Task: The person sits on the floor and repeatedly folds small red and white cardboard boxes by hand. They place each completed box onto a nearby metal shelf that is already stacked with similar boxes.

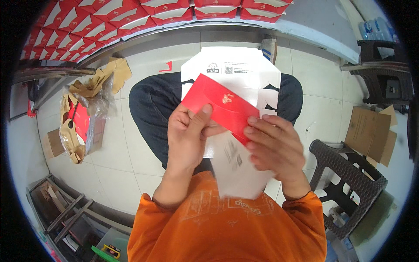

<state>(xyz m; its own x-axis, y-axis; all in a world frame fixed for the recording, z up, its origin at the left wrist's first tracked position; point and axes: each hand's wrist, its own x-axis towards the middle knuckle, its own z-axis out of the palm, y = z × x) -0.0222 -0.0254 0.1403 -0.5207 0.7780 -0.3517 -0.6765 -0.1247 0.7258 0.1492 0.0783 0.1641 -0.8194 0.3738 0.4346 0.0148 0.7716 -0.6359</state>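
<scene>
A red carton piece (214,98) with a small gold emblem is held tilted in front of my chest. My left hand (187,135) is closed on its left end, thumb on the red face and fingers behind. My right hand (277,146), slightly blurred, is closed round its right end with the fingers on the red face. Below it hangs a blurred white panel (238,168) with dark print; whether it joins the red piece I cannot tell. Beyond, a flat white die-cut carton sheet (240,61) with small print lies over my crossed legs (150,113).
Stacked red-and-white boxes (126,19) line a surface at the far left. On the floor are a torn paper-and-plastic package (80,122) at left, a dark plastic stool (349,183) and an open brown box (369,133) at right. A shelf rack (65,214) stands near left.
</scene>
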